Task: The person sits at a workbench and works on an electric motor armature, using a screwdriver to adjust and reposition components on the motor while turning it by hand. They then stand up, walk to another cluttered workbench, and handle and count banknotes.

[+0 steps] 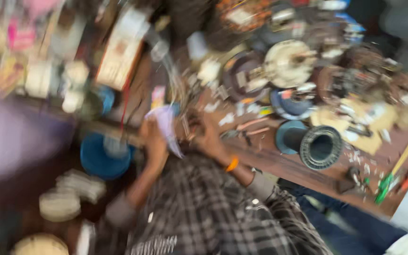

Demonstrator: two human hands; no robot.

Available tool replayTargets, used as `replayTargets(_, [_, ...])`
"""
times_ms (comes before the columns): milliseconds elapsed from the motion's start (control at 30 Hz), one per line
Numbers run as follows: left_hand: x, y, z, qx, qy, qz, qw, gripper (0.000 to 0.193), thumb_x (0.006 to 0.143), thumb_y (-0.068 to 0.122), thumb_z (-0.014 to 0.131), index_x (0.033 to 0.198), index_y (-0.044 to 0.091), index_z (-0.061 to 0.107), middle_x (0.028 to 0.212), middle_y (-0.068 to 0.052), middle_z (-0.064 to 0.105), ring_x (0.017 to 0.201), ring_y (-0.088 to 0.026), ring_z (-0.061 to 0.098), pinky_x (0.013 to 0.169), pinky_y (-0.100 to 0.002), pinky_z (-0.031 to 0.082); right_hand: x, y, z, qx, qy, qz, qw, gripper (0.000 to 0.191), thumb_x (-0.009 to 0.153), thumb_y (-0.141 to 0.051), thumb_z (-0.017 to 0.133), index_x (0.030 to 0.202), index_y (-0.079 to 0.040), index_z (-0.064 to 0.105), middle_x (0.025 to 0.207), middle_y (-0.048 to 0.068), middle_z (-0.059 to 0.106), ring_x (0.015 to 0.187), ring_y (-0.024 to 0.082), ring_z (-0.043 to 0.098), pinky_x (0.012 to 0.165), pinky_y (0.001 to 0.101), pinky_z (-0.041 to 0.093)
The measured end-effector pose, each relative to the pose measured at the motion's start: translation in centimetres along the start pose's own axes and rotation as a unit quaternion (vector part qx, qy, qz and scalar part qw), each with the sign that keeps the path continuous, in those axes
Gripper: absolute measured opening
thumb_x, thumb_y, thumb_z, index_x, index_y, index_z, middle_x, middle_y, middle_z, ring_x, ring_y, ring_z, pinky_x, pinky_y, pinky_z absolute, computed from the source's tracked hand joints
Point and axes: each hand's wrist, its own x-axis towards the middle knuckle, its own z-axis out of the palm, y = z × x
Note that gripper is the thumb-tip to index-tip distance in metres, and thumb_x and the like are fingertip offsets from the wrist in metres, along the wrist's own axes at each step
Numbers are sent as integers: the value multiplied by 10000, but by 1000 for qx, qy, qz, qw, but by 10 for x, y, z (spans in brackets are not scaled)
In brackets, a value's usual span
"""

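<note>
A: What is seen at the far left?

B: A blurred purple shape is seen there, and just right of it a round blue plastic tub below the counter's edge. Pale round spools are found lower down.

A: And the hands?

B: The left hand is raised at the edge of the cluttered brown wooden counter. A pale lilac sheet of paper or cloth is touched by it and appears to be held; how the fingers lie cannot be told through the motion blur. The right hand, with an orange band at the wrist, is placed just beside the sheet. Whether its fingers are closed or spread cannot be told either.

A: What lies further right?

B: A black ribbed round spool is set against a blue cylinder on the counter. A white round disc is seen behind them, and a green pen-like tool near the right edge.
</note>
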Motion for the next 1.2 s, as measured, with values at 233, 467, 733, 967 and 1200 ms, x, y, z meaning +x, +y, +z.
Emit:
replayTargets(233, [-19,17,22,160,-24,299,941,354,873,207,771,1162,9,718,1086,-137,765,998,-215,745,874,-344,577,-26,30,15,23,-33,82,996,323,1098,-178,634,1347,21,584,1163,56,672,1000,142,633,892,319,534])
replayTargets(467, [-10,-29,-116,269,-77,234,931,289,1122,347,580,1325,150,641,1071,-68,743,968,-194,714,842,-370,579,-35,89,2,411,-1,201,889,322,1248,-230,545,1482,-16,490,1007,46,588,754,115,526,628,249,425])
replayTargets(733, [15,-64,-158,637,-133,417,634,585,718,384,710,1206,62,709,1179,-93,701,1248,-277,541,983,-423,401,-41,49,-33,736,-121,238,622,490,989,-244,590,1408,-12,487,914,73,581,607,134,515,561,280,436])
replayTargets(967, [23,-63,-154,669,-188,329,639,736,956,682,571,1045,-33,717,1018,-141,683,1051,-281,558,891,-444,369,-31,54,-32,679,-64,185,708,202,1136,-164,470,1301,-52,502,866,57,521,563,98,482,600,255,429])
replayTargets(1200, [0,-69,-148,653,-118,353,660,589,1042,536,521,839,28,741,926,-113,697,1044,-270,579,994,-443,393,-38,75,-30,565,-58,249,784,170,1184,-195,489,1311,-91,531,900,33,493,571,80,443,539,216,386])
